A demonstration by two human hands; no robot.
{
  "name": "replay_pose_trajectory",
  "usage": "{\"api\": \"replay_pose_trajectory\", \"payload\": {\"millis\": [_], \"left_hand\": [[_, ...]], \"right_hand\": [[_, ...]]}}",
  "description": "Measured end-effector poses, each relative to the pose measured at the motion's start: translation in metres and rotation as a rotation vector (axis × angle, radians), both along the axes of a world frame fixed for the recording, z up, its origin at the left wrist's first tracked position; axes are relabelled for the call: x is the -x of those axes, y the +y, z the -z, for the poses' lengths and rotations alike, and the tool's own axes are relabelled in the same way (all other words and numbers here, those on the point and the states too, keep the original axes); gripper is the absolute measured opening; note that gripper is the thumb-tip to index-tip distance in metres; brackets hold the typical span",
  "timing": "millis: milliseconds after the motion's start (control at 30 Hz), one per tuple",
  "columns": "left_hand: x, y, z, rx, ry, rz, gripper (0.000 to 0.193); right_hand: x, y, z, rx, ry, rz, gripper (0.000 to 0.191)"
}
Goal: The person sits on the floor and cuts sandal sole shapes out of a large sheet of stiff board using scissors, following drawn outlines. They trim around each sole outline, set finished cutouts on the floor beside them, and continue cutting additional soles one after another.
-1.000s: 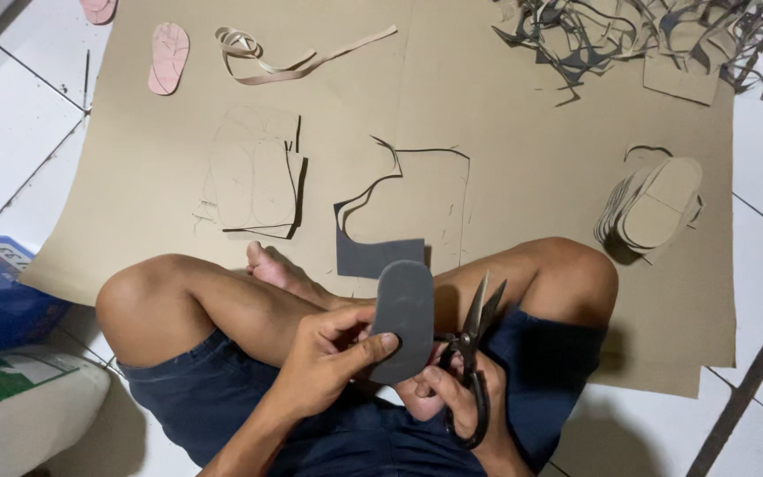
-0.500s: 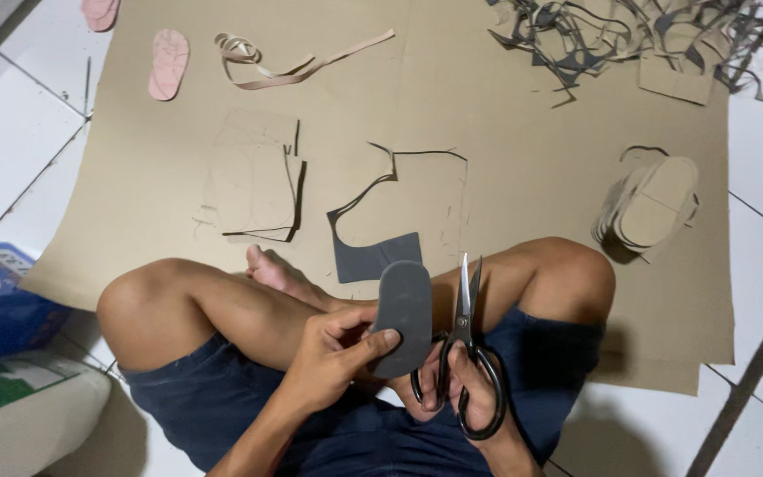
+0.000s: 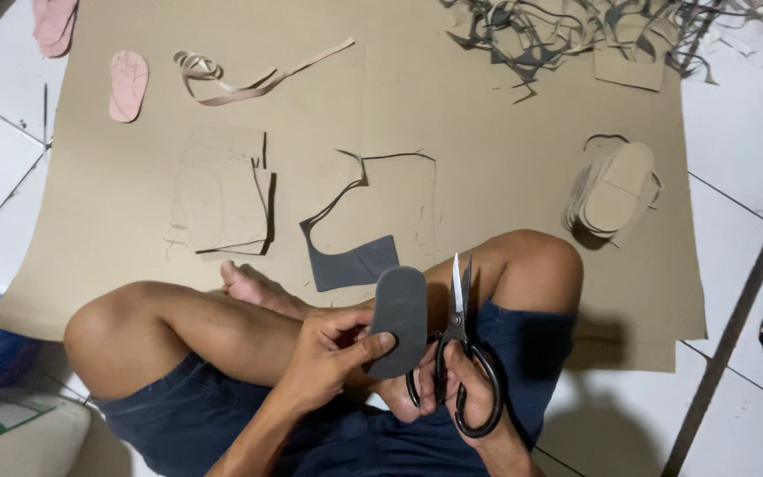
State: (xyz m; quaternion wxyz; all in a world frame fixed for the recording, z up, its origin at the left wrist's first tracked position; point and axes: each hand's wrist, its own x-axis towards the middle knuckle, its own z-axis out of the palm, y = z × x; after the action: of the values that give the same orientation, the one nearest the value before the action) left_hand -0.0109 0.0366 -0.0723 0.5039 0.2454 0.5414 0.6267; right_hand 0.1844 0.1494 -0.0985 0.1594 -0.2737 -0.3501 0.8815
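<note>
Even overhead light, sharp, soft shadows

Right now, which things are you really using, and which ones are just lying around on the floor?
In use:
left hand holding the grey oval piece
right hand holding the scissors, blades closed and pointing up

Lying about:
stack of tan oval pieces
pink sole shape
curled tan strip
pile of offcuts
grey cut sheet
big tan sheet underneath

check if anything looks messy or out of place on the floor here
Only the tangle of cut scraps heaped along the far edge of the brown sheet, some spilling onto the white tiles. The cut soles sit neatly stacked.
</note>
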Motion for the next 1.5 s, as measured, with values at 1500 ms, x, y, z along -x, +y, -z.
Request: {"api": "replay_pose_trajectory", "payload": {"millis": [1500], "left_hand": [[-0.031, 0.007, 0.008, -0.171, 0.646, -0.518, 0.020]], "right_hand": [[0.023, 0.008, -0.031, -0.526, -0.230, 0.151, 0.019]]}}
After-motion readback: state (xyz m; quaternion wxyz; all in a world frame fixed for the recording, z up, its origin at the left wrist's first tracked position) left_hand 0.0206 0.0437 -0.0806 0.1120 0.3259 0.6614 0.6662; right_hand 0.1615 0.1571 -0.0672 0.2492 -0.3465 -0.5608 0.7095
